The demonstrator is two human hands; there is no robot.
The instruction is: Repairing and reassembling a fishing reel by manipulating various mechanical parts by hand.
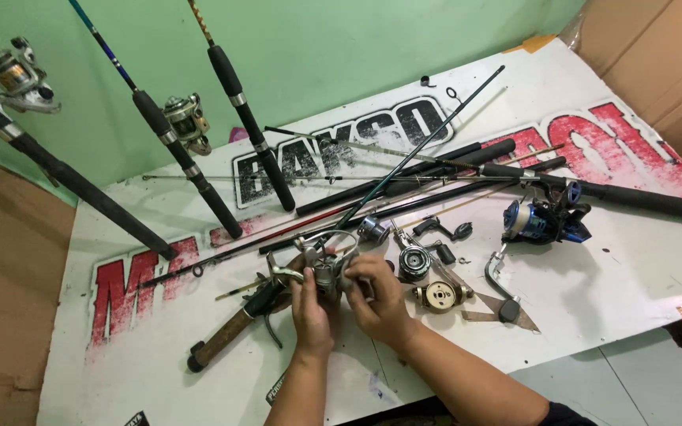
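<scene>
Here, a silver spinning reel (327,268) is gripped between the left hand (310,308) and the right hand (379,298), just above the white worktop (609,292), beside loose reel parts (428,276) and scattered rods (436,170).

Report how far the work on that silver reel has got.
Done, it seems: several reel parts, among them a round spool and a brass-coloured disc piece, lie loose on the banner. In hand: the left hand and right hand both grip the silver reel. Left: those parts are unfitted; the blue reel lies untouched.
</scene>
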